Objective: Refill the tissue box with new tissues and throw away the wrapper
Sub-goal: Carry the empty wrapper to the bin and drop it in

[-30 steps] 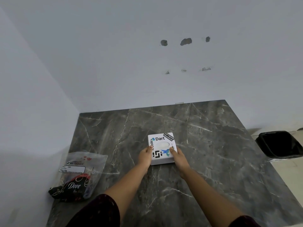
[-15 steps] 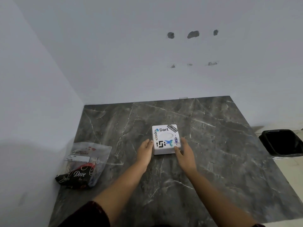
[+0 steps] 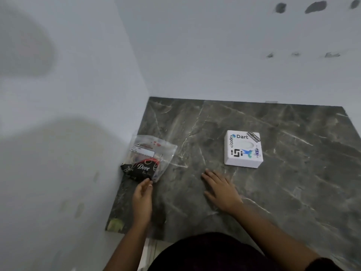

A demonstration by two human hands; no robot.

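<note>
Beside left hand (image 3: 142,200) fingertips — tissue packet (image 3: 148,159); right hand (image 3: 220,189) apart.

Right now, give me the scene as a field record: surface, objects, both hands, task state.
surface: dark grey veined marble countertop, set in a corner of white walls
box: square white tissue box with stickers, lying flat, untouched
pack: clear plastic tissue pack with black Dove label, by the left wall
left hand: open, fingertips reaching the pack's near edge, not gripping
right hand: open, flat on the countertop, short of the box
task state: pack unopened, box not refilled
</note>
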